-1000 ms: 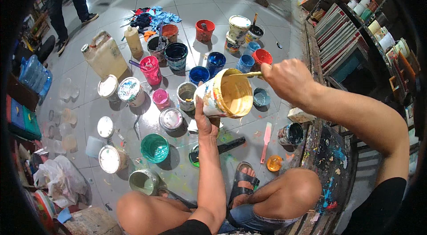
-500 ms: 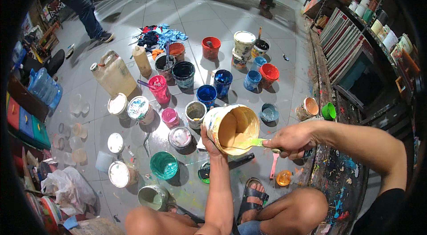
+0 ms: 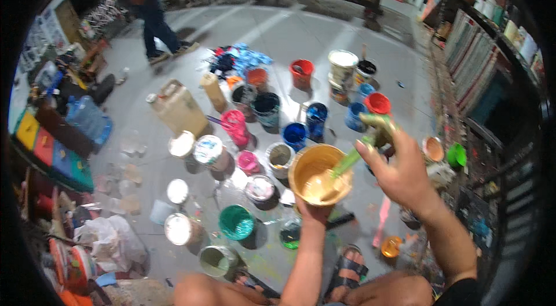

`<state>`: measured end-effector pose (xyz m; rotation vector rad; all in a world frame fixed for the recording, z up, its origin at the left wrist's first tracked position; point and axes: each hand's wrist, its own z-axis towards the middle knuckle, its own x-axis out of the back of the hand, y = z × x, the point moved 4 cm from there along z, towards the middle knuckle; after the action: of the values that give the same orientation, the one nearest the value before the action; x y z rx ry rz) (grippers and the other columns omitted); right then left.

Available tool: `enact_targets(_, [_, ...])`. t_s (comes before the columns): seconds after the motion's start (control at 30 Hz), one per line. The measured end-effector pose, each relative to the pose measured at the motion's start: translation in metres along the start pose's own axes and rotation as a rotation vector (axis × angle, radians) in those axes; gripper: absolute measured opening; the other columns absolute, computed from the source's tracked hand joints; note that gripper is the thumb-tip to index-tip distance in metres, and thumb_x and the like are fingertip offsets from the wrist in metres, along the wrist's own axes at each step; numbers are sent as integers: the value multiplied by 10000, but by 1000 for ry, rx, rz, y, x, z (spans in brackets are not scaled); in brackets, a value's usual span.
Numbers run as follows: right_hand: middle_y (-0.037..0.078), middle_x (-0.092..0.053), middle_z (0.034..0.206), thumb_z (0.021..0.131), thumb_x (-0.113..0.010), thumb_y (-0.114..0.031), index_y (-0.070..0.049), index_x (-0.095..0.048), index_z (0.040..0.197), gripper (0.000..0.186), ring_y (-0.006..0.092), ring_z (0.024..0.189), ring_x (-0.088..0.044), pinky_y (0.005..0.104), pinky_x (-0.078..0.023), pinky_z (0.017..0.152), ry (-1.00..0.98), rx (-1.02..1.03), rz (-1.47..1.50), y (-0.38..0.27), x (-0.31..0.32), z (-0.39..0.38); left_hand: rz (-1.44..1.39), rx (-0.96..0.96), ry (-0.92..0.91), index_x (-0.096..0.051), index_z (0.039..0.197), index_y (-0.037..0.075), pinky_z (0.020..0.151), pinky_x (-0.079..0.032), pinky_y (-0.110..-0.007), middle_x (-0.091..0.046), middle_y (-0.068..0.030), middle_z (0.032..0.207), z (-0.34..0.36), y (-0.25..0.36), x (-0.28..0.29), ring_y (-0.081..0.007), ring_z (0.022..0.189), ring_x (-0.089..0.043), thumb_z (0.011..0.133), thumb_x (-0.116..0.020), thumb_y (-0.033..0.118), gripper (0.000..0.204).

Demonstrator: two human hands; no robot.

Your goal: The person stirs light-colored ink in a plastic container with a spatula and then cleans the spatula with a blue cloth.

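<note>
My left hand (image 3: 314,210) holds up a cream plastic bucket (image 3: 294,176) from below, gripping its lower side. Thick yellow-orange paint lies inside, and the bucket's mouth tilts towards me. A green spatula (image 3: 347,163) dips into the paint, its blade coated. My right hand (image 3: 401,170), closed with thumb and fingers about the spatula's upper part, is to the right of the rim. Motion blurs the fingertips there. Below the bucket, a black-handled tool (image 3: 340,220) lies on the floor, partly hidden by my left forearm.
Several paint pots surround the bucket, among them a green one (image 3: 236,222), a blue one (image 3: 295,137) and a pink one (image 3: 235,127). A jerrycan (image 3: 180,108) stands far left. Another person (image 3: 152,13) is at the back left. Shelving with frames (image 3: 472,54) lines the right.
The bucket has turned more upright. My right hand has risen with the spatula, now steeper in the paint. The person at the back has shifted, and my view has swung left.
</note>
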<state>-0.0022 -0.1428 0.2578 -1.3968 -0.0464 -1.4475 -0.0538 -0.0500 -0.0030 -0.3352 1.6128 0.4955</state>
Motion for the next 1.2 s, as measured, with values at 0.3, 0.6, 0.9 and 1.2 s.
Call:
enact_targets(0.3, [54, -550, 940, 981, -436, -363, 4, -475, 1220, 441, 103, 818, -511, 227, -406, 734, 404, -80, 895, 32, -58, -34, 211, 171, 118, -433, 1344, 76, 1040, -388, -425, -509, -109, 1328, -7, -8, 5, -271, 1204, -509, 946, -416, 478, 566])
enact_targets(0.6, [19, -489, 566, 835, -582, -589, -12, -528, 693, 597, 113, 483, -456, 243, -341, 472, 383, 265, 592, 50, -44, -42, -457, 387, -302, -411, 1357, 27, 1060, -355, -496, -457, -186, 1367, -25, -24, -14, -354, 1238, -464, 920, -342, 560, 693])
enact_targets(0.9, [58, -565, 671, 890, -537, -424, -43, -551, 761, 402, 153, 593, -540, 287, -418, 568, 121, 268, 773, 26, -46, -45, 44, 284, 46, -516, 1247, 44, 963, -456, -426, -578, -132, 1202, -27, -29, 6, -272, 1095, -567, 956, -371, 431, 506])
enact_targets(1.2, [31, -450, 768, 982, -410, -436, -35, -454, 884, 415, 129, 654, -412, 271, -347, 594, 145, 191, 953, 70, -68, -59, 330, 96, 174, -481, 1301, 50, 1019, -412, -427, -543, -124, 1287, -19, -18, 8, -279, 1178, -525, 954, -357, 480, 565])
